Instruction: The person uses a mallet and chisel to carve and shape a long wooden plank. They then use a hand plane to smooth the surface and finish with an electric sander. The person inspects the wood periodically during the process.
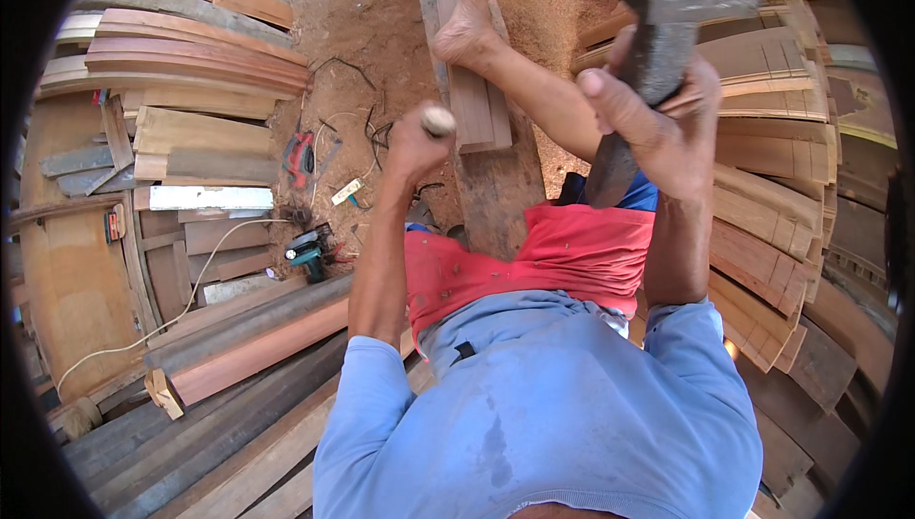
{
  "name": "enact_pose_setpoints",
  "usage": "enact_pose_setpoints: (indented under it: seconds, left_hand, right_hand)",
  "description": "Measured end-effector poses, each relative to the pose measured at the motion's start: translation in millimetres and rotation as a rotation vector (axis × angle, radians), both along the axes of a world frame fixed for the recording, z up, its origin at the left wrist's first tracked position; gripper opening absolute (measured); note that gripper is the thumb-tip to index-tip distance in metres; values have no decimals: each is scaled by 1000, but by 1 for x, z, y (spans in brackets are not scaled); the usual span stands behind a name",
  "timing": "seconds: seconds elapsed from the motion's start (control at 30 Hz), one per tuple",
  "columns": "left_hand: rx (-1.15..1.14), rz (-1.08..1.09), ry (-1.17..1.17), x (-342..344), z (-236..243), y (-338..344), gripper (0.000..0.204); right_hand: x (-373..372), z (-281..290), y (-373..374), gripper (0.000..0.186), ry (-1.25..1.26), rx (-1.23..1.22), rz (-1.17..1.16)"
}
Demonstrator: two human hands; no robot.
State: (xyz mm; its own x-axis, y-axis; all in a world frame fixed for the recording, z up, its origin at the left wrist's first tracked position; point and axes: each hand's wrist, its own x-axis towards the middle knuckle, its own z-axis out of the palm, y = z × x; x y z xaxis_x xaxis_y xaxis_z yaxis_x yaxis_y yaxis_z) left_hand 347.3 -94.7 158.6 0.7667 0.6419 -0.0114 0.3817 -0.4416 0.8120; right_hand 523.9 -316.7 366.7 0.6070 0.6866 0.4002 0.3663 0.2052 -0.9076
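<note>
My left hand (416,149) is closed around a handle with a round pale end (438,121); the rest of it is hidden or blurred. Raised close on the right, my right hand (672,123) grips a long dark tool (660,57) with a broad grey block at its upper end. Its kind is unclear, and its lower end comes down by my red shorts. Both hands are apart, above my lap. Between my legs a narrow plank (464,52) lies on a wider worn board (500,200), with my bare foot (467,28) across its far part.
Stacks of cut boards (762,204) line the right side. More planks (205,142) lie at the left. On the sandy floor are a red tool (298,159), a white power strip (347,192), a teal power tool (307,252) and loose cables. A long timber (257,352) stretches at lower left.
</note>
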Motion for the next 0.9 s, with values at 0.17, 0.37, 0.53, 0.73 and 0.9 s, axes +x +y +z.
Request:
enact_pose_setpoints:
  seconds: [0.17, 0.37, 0.53, 0.73, 0.9]
  left_hand:
    - [-59, 89, -434, 46, 55, -13, 15]
    - [82, 32, -681, 79, 56, -26, 15]
    - [146, 7, -730, 85, 42, -23, 15]
    - [82, 17, -676, 85, 30, -19, 15]
    - [151, 82, -525, 82, 37, -28, 22]
  right_hand:
    - [2, 22, -15, 10, -98, 166, -82]
    - [-4, 35, -27, 12, -45, 359, -122]
    - [0, 34, -35, 12, -55, 392, -110]
    - [-2, 31, -36, 11, -24, 377, -125]
    - [1, 27, -38, 12, -9, 344, -118]
